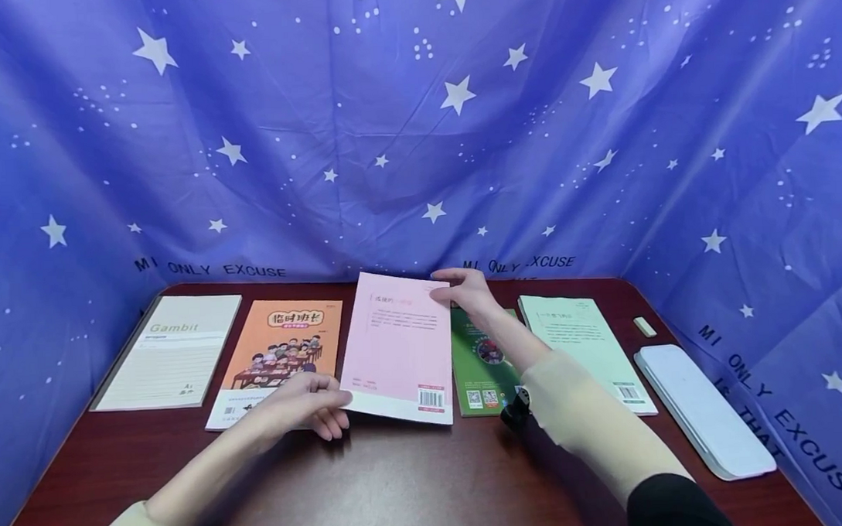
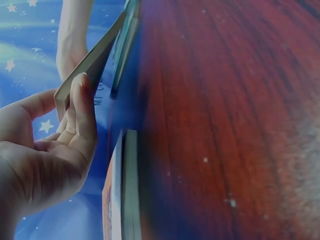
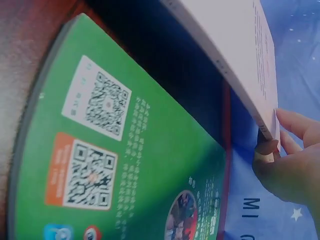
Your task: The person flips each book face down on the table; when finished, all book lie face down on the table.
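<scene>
Both hands lift a thin pink paperback book point(image 1: 399, 345) off the worktop point(image 1: 401, 480).
Left hand point(image 1: 304, 402) and right hand point(image 1: 467, 291) pinch opposite corners; it could sag and slip.

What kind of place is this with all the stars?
Probably a study desk set up for filming: a dark red table hung round with a blue starry cloth. Books lie in a row, and both hands lift the pink book beside a green book.
</scene>
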Demonstrator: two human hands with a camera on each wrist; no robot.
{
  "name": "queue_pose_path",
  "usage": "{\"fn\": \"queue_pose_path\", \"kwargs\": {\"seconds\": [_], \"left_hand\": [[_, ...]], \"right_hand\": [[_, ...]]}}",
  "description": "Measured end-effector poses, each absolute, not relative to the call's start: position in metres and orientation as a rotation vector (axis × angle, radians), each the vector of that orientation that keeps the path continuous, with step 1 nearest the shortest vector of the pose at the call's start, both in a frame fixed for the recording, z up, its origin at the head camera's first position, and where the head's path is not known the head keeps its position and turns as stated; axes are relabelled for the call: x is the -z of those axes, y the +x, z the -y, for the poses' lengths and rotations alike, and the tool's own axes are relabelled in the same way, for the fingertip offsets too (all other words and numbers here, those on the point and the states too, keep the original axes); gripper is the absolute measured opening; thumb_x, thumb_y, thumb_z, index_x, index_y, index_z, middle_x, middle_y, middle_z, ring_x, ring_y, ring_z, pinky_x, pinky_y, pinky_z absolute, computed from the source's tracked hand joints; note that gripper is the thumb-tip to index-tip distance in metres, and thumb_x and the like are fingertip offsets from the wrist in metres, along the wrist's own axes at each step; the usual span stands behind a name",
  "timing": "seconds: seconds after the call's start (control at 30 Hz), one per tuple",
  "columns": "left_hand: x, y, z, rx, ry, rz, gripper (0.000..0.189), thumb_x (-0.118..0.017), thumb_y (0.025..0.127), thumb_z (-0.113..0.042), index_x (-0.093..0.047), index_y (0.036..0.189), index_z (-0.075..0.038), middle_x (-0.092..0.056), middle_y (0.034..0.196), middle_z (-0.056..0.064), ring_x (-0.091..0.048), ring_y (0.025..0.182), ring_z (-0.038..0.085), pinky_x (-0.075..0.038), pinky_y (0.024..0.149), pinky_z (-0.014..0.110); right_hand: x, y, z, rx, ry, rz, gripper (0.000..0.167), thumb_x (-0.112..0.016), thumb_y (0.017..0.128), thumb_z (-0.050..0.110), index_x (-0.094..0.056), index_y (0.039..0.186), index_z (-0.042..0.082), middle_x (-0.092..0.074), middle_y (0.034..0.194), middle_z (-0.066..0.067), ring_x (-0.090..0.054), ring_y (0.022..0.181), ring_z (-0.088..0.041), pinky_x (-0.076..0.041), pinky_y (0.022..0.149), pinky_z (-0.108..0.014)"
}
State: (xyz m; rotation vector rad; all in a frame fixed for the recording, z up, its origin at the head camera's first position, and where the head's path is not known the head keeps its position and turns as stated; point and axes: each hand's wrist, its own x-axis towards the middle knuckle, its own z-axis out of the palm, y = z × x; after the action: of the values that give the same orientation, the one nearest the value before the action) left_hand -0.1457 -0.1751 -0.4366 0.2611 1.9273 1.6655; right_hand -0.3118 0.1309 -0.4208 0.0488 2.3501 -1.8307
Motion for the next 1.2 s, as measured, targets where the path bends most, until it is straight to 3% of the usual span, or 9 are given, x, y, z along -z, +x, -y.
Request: {"fn": "queue_pose_path", "kwargs": {"seconds": [0.23,0.57,0.77,1.03,1.2], "left_hand": [[0.444,-0.145,0.172,-1.601,0.254,-2.010,0.030,-0.064,0.100,-0.024,-0.062,0.093,0.005,-0.073,0.075,0.004,-0.067,0.062,0.011,-0.060,0.058,0.025],[0.444,-0.143,0.168,-1.363,0.305,-2.290,0.036,-0.068,0.098,-0.030,-0.059,0.072,-0.007,-0.064,0.060,-0.001,-0.056,0.048,0.010,-0.048,0.045,0.025],[0.445,-0.145,0.166,-1.196,0.292,-2.442,0.039,-0.069,0.097,-0.031,-0.058,0.065,-0.011,-0.059,0.052,-0.004,-0.048,0.041,0.008,-0.042,0.043,0.024],[0.443,-0.145,0.162,-1.055,0.191,-2.533,0.041,-0.073,0.094,-0.033,-0.062,0.062,-0.011,-0.055,0.046,-0.006,-0.039,0.035,0.006,-0.029,0.040,0.020],[0.445,-0.145,0.159,-1.010,0.148,-2.566,0.039,-0.075,0.093,-0.031,-0.063,0.061,-0.011,-0.054,0.045,-0.006,-0.038,0.034,0.005,-0.028,0.039,0.018]], "right_hand": [[0.425,-0.321,-0.119,1.639,-0.014,-2.475,0.048,-0.079,0.083,-0.001,-0.069,0.130,0.003,-0.067,0.132,-0.020,-0.063,0.101,-0.020,-0.053,0.077,-0.024],[0.433,-0.328,-0.112,1.405,-0.120,-2.589,0.052,-0.083,0.080,0.002,-0.069,0.131,0.004,-0.064,0.141,-0.016,-0.058,0.129,-0.030,-0.052,0.110,-0.042],[0.438,-0.329,-0.111,1.236,-0.185,-2.692,0.055,-0.086,0.079,0.005,-0.070,0.131,0.007,-0.064,0.142,-0.014,-0.054,0.136,-0.031,-0.048,0.114,-0.044],[0.445,-0.332,-0.115,1.028,-0.304,-2.803,0.054,-0.088,0.079,0.014,-0.071,0.131,0.013,-0.068,0.138,-0.011,-0.060,0.129,-0.030,-0.050,0.110,-0.043],[0.447,-0.333,-0.115,1.009,-0.328,-2.820,0.053,-0.088,0.079,0.015,-0.072,0.129,0.013,-0.068,0.138,-0.010,-0.059,0.130,-0.029,-0.048,0.112,-0.043]]}}
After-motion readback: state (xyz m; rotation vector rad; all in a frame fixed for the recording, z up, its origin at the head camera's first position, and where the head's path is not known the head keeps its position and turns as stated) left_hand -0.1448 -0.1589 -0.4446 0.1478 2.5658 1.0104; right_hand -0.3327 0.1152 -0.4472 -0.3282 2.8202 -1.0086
